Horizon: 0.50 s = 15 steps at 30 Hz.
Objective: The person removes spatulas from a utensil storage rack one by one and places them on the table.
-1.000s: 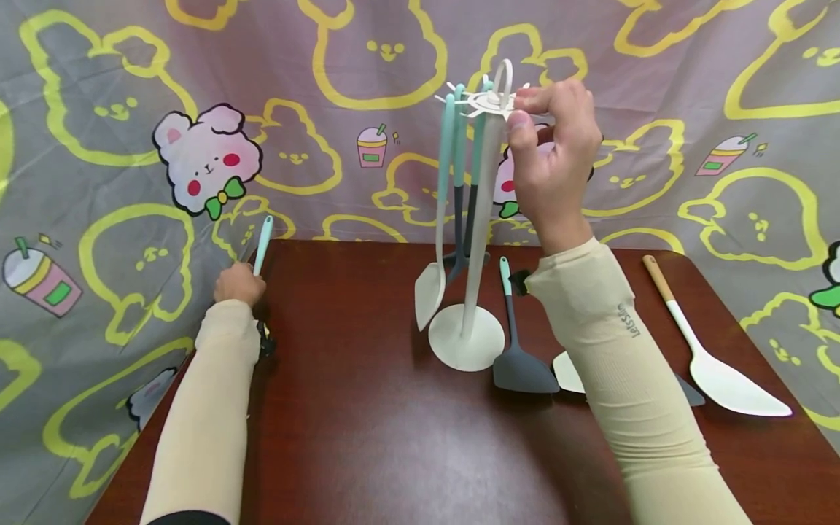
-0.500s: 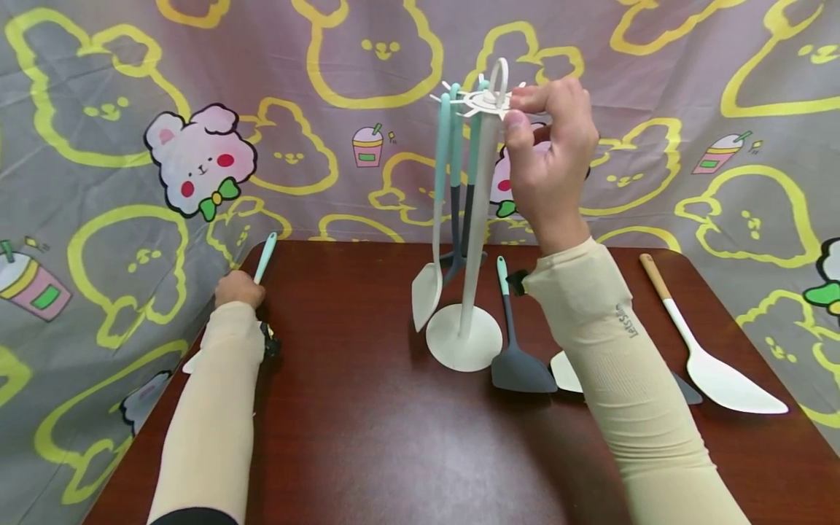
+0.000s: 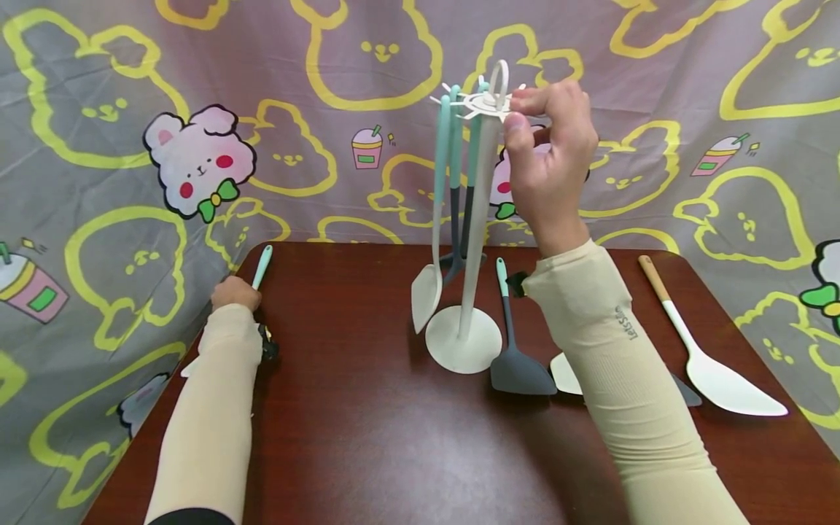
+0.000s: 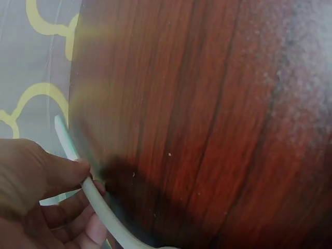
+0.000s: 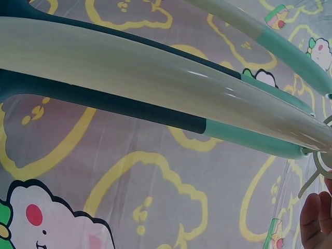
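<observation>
On the surface [image 3: 367,430], a rack [image 3: 477,219] stands near the middle, three utensils [image 3: 426,297] hanging at its left. A spatula [image 3: 521,373] lies right of its base, a turner [image 3: 728,384] farther right; at the left edge, a tool [image 3: 262,268] is in the left hand [image 3: 236,294].

By the counter's [image 3: 367,437] left edge, the left hand [image 3: 236,294] hides a utensil's [image 3: 262,267] middle; the right sleeve [image 3: 610,328] covers most of a white utensil [image 3: 566,375] and a grey one [image 3: 686,391].

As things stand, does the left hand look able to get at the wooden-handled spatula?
Probably not: the left hand holds a mint-handled utensil at the far left, and the stand and right sleeve lie between it and the wooden-handled spatula.
</observation>
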Tool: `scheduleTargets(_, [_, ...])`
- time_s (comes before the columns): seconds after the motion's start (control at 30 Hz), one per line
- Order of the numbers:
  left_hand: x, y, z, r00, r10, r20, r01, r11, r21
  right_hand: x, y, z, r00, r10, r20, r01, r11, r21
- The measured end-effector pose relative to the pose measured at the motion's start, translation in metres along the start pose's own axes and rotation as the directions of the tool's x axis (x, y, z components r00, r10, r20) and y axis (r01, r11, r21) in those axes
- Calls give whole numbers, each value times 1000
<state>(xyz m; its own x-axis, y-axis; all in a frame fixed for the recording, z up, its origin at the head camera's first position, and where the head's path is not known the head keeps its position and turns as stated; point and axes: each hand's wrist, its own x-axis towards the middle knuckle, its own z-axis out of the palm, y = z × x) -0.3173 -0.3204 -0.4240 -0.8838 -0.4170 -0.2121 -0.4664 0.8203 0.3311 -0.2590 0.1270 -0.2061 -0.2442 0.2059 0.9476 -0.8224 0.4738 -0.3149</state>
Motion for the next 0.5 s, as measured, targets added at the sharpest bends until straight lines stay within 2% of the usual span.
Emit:
scheduleTargets(0.13, [1, 2, 0, 999, -39, 28, 39, 999, -14, 0, 0, 0, 1000, 2, 4, -2, 1000, 0])
scheduleTargets(0.5, [10, -3, 7, 998, -44, 38, 45, 999, -22, 0, 0, 0, 1000, 3, 8, -3, 1000, 2])
